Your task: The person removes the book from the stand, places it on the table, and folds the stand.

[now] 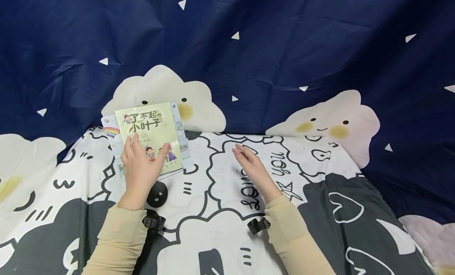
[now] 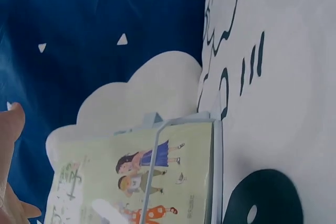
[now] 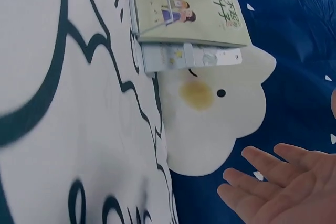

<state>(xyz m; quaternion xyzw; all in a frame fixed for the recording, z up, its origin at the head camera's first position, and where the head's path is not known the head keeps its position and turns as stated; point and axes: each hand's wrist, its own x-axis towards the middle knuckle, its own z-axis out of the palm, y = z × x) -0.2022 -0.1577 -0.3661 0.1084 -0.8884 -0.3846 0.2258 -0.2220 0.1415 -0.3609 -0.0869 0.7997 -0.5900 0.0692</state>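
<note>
A pale green picture book (image 1: 147,129) with drawn children on its cover leans upright on a pale blue book stand (image 1: 184,146) with a rainbow print. Across the lower cover runs a thin, light-coloured bar (image 2: 153,174) of the stand. My left hand (image 1: 141,164) is in front of the book, fingers spread, and holds nothing; the left wrist view shows a gap between it and the cover. To the right of the book, my right hand (image 1: 256,170) hovers over the cloth with its fingers extended and nothing in it.
A white cloth (image 1: 227,180) with black cartoon outlines covers the surface. Behind it hangs a dark blue curtain (image 1: 249,66) with white triangles and clouds. Each wrist wears a small black camera (image 1: 154,221).
</note>
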